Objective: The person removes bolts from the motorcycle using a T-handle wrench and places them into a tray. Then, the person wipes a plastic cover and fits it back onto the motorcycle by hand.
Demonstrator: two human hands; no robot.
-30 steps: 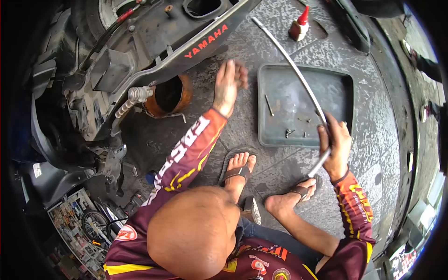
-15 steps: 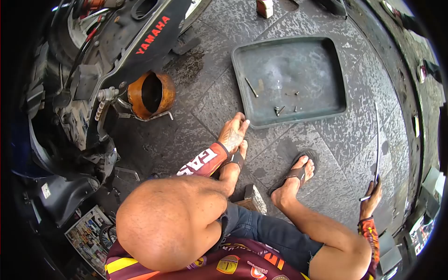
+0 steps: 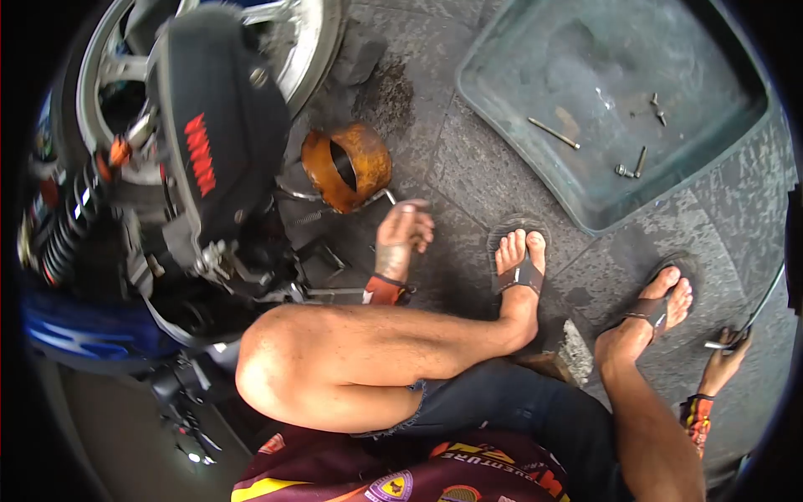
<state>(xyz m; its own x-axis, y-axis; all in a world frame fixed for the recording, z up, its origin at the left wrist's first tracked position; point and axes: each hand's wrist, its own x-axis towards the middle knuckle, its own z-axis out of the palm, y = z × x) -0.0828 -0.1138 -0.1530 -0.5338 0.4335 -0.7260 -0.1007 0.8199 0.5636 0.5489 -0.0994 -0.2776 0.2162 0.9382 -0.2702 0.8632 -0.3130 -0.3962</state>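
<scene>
Just past my bent knee, my left hand (image 3: pixel 405 232) is held over the floor with its fingers apart and nothing in it. It is nearest to the rusty orange metal ring (image 3: pixel 346 167). At the far right, my right hand (image 3: pixel 726 360) is closed round the lower end of a long thin metal tube (image 3: pixel 763 303), whose upper part runs out of view. A dark tray (image 3: pixel 535 180) lies beyond my feet. In it are a long bolt (image 3: pixel 554 134) and several small screws (image 3: pixel 641 161).
A motorcycle body with a black cover (image 3: pixel 219 109), a wheel (image 3: pixel 311 50) and a coil spring (image 3: pixel 77 213) fills the left side. My sandalled feet rest on the tiled floor, with a small block (image 3: pixel 575 351) between them.
The view has turned and shifted left. My left hand has moved from beside the tray and my foot to near the orange ring. My right hand still holds the tube at the right.
</scene>
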